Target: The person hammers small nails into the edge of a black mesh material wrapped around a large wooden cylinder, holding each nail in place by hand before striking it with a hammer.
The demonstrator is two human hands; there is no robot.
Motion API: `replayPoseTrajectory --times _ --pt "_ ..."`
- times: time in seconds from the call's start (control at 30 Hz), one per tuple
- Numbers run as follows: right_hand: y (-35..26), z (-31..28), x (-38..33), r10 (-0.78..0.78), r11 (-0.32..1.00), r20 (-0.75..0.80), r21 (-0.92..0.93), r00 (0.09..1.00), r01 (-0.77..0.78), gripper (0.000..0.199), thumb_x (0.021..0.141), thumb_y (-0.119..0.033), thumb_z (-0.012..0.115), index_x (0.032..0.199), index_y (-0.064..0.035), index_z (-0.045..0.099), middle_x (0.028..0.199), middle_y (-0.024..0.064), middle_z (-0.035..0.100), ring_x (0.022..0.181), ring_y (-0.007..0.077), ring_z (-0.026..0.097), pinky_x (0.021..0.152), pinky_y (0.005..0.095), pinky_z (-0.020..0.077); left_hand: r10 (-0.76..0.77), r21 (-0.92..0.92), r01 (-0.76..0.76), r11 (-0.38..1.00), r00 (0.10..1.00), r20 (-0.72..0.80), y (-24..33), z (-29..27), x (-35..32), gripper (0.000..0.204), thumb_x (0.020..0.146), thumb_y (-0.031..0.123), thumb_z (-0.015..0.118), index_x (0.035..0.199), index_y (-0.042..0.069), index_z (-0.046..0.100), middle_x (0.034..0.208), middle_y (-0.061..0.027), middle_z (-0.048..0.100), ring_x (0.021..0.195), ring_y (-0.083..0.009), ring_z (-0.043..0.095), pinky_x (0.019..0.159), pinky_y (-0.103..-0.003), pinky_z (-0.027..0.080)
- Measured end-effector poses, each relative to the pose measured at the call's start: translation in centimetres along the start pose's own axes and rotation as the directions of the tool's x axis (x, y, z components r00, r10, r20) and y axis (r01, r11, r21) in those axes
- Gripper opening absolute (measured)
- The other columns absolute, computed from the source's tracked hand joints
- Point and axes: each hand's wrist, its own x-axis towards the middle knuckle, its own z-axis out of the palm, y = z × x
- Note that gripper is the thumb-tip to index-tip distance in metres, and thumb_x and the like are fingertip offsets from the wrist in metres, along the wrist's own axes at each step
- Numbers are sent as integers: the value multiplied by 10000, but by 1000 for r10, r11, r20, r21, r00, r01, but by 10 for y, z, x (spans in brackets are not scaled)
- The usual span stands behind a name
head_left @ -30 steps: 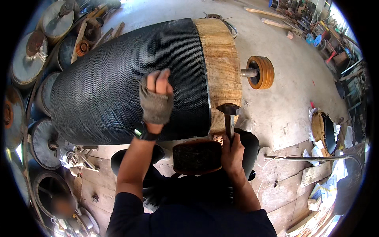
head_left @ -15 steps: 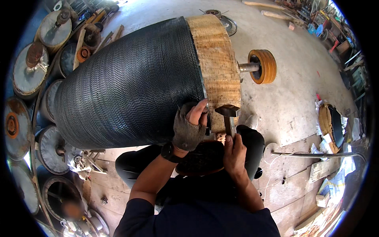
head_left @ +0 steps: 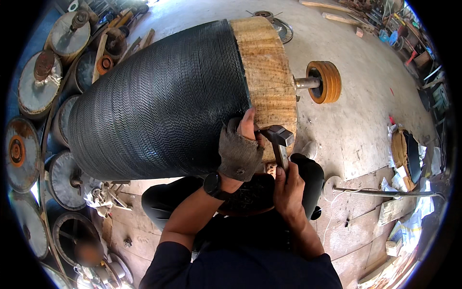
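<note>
We look down on one large wooden roller (head_left: pixel 267 72) lying on its side across the concrete floor (head_left: pixel 365 120), close in front of our knees. Most of its barrel is already covered by a black, ribbed, herringbone-textured wrap (head_left: pixel 163 101); only a band of bare yellow wood at the right end is left uncovered, so by our reading the covering is largely done and the work now sits at the wrap's edge. Our left hand (head_left: pixel 239 147), in one grey fingerless glove, is pressed against the roller just where black meets wood, its fingers pinched together as if steadying something small; we cannot tell what, if anything, is between them. Our right hand (head_left: pixel 288 185) is closed around the handle of one hammer (head_left: pixel 278 139), whose steel head hovers just beside the left fingertips. One dark watch (head_left: pixel 214 185) sits on the left wrist. From the roller's right end one metal shaft juts out, carrying one orange grooved pulley (head_left: pixel 326 82). Further out on the left we count at least eight round metal drums or discs (head_left: pixel 33 86) stacked together, some rusty, though the fisheye rim blurs the exact number. On the right lie one long metal rod (head_left: pixel 385 192), scattered wooden offcuts and paper scraps, too jumbled to count.
</note>
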Motion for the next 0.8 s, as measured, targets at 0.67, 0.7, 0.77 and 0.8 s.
replayPoseTrajectory --times 0.67,0.7,0.77,0.8 --pt "-7 -11 10 -8 987 12 -161 1000 10 194 983 -111 590 1091 38 531 781 279 645 693 488 644 581 506 509 -110 25 110 994 994 15 4 2 2 804 763 12 695 1485 -66 351 888 -109 617 787 -289 592 737 -457 498" --pt "-6 -11 4 -25 994 -27 -111 999 22 191 981 -106 590 1092 38 533 780 281 648 693 487 645 582 506 510 -107 -18 107 994 994 7 5 0 2 795 769 13 694 1485 -61 356 927 -121 618 813 -296 597 750 -455 500" --pt "-2 -12 -5 -78 996 -113 24 991 81 174 970 -77 586 1091 38 536 778 286 656 694 480 652 585 503 515 -102 -104 100 990 995 -11 9 -9 2 776 781 14 690 1484 -50 366 1004 -143 620 865 -312 606 778 -451 504" --pt "-6 -12 -4 -57 997 -96 -61 994 51 171 971 -82 588 1082 37 535 774 284 654 693 481 650 582 503 514 -61 -90 57 994 997 -45 11 -13 -3 759 785 17 682 1479 -40 381 1036 -151 605 880 -324 601 786 -461 499"
